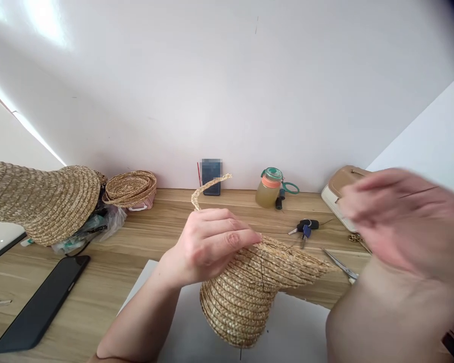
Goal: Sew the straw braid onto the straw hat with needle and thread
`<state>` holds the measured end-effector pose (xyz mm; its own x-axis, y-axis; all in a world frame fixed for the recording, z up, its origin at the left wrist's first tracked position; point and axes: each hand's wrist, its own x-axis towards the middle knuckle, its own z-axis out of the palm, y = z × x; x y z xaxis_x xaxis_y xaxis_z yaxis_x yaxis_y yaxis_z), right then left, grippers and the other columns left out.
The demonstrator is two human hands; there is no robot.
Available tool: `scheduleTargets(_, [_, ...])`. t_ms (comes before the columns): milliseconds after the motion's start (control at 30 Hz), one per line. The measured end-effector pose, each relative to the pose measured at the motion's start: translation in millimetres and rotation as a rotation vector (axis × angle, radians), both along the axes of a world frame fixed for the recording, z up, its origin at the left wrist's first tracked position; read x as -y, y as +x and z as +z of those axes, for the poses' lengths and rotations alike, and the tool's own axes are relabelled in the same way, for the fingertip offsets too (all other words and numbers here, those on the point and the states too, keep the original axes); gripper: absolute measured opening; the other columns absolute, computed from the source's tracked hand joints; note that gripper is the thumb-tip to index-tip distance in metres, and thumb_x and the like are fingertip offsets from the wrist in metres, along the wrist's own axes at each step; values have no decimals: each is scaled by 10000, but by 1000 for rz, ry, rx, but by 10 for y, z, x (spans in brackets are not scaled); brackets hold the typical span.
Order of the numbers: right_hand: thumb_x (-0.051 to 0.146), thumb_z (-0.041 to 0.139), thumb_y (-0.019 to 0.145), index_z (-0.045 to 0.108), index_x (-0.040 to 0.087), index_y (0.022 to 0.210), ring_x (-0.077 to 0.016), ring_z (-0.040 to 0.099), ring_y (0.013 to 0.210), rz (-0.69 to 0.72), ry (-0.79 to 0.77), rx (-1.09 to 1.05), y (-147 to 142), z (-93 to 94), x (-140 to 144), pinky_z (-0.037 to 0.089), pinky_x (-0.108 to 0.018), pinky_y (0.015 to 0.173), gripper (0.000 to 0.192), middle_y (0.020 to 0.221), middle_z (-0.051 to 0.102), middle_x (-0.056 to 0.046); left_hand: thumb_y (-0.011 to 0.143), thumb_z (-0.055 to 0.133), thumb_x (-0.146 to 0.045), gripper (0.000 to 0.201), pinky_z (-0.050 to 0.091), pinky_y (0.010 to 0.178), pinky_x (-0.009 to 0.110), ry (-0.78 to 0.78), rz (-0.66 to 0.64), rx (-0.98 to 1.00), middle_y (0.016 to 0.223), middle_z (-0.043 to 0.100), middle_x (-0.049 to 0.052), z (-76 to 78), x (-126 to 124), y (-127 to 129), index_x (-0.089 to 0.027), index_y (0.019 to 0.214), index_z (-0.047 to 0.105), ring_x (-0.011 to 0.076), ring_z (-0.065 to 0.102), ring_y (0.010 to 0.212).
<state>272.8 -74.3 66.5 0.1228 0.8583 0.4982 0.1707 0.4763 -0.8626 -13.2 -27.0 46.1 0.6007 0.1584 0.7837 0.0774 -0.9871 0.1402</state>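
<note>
My left hand (pixel 215 247) is closed on the rim of a small straw hat (pixel 238 302), thumb side hidden behind the braid. The hat is made of coiled straw braid, tilted, its flared brim pointing right. A loose end of straw braid (pixel 199 194) sticks up behind my left hand. Dark thread (pixel 262 267) runs over the hat's side. Raised at the right, apart from the hat, my right hand (pixel 397 222) is blurred by motion. Its fingers look pinched together, and a thin dark line crosses them; what they hold is too smeared to name.
A white sheet (pixel 306 322) lies under the hat. Scissors (pixel 342 266), keys (pixel 305 231), a bottle (pixel 268 189) and a bag (pixel 344 184) stand or lie rightward. On the left are a larger straw piece (pixel 60 196), coiled braid (pixel 130 186) and a black phone-like slab (pixel 41 305).
</note>
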Motion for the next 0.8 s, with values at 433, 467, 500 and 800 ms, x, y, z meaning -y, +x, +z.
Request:
scheduleTargets(433, [338,510,907,553,193,781,-80,334,502,368,-292,458,-556,75,-29,270,-220,450,197,579,396,42,802,564,-25,289,503,667,285,-34,-64,16,852,708,85,-58,-63,20,-120,1067,629,164,644,776])
scheduleTargets(467, [351,524,900,568,199,806,-86,328,502,263,-262,401,-495,48,-51,266,-232,459,184,574,387,41,793,567,-14,296,501,664,283,-41,-68,25,854,707,87,-59,-63,11,-115,1064,631,164,643,775])
scheduleTargets(500, [365,537,892,582,206,837,-94,329,507,123,-226,338,-407,11,-89,264,-245,471,174,574,391,37,787,567,-3,301,501,663,281,-48,-74,31,847,706,86,-57,-64,3,-111,1060,633,163,643,771])
scheduleTargets(800, [283,601,798,660,205,966,-166,469,600,-679,-289,558,77,-194,-394,354,-325,615,195,677,572,-37,799,583,-9,248,508,673,281,-160,-100,12,806,700,90,1,-93,-29,-106,1016,654,150,641,741])
